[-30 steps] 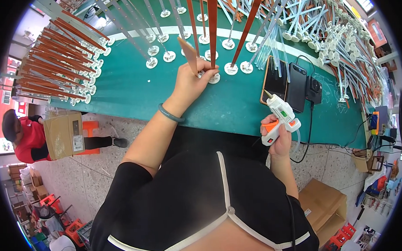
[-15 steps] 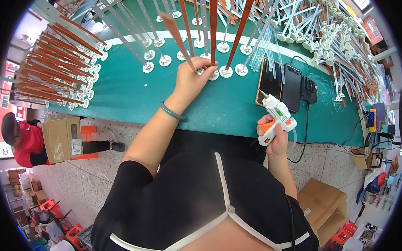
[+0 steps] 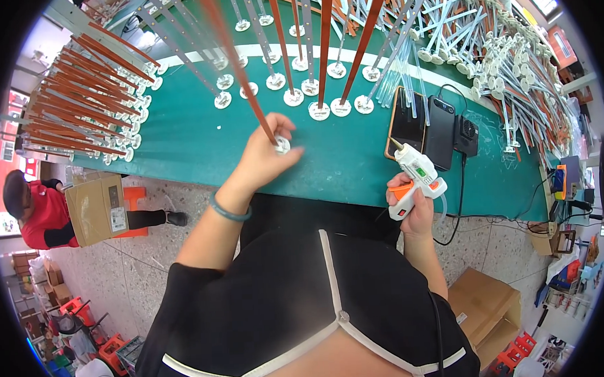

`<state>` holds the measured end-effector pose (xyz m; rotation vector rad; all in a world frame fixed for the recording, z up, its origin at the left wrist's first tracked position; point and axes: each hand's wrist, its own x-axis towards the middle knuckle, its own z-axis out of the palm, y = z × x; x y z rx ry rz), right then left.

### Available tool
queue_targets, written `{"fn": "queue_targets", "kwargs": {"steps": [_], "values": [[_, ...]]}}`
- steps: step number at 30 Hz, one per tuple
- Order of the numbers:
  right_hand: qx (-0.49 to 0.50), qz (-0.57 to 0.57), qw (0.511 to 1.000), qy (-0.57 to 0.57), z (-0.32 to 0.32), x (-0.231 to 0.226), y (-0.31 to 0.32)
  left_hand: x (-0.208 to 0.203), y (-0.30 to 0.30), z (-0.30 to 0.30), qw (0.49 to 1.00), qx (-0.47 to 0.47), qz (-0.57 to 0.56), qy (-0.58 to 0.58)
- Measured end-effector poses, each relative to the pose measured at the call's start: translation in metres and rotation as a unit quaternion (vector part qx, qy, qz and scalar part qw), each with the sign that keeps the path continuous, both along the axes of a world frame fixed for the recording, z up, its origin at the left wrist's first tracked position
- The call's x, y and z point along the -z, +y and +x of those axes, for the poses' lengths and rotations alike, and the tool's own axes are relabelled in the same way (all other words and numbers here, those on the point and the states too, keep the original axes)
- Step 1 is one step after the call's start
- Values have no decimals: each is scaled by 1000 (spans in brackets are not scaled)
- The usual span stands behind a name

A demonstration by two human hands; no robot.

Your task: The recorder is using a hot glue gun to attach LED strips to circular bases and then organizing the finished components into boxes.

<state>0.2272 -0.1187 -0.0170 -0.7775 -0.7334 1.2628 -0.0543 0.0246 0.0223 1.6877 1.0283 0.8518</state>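
Observation:
My left hand [image 3: 264, 153], with a green bangle on its wrist, is curled around the foot of a tall reddish-brown strip [image 3: 249, 90]. A round white base [image 3: 282, 145] shows between its thumb and fingers. The strip leans up and to the left, its upper part smeared by motion. In my right hand [image 3: 414, 208] is a white and orange hot glue gun [image 3: 415, 178], its nozzle pointing up and left at the bench's front right. Several brown and grey strips stand on round white bases beyond my left hand, including a brown one [image 3: 323, 61].
A dense group of brown strips [image 3: 79, 96] stands at the left of the green bench [image 3: 181, 146]. Clear glue sticks [image 3: 401, 72], a phone [image 3: 406, 122] and black devices [image 3: 440, 130] lie at right. More strips are heaped behind. A person with a carton [image 3: 93, 209] is at left.
My left hand has drawn back toward me and left, away from the standing strips, bringing the brown strip and its base along. My right hand keeps the glue gun in nearly the same place.

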Motion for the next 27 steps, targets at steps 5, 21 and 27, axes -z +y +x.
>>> {"fn": "queue_targets", "kwargs": {"steps": [5,21,27], "values": [[-66,-10,995,-75,-8,-15,-6,-7,-21,-31,992,97,-76,35],[-197,-64,938,-277,-53,-67,9,-20,-43,-24,948,71,-185,-248],[-171,-72,938,-294,-57,-67,8,-19,-44,-21,952,79,-177,-238]]}}
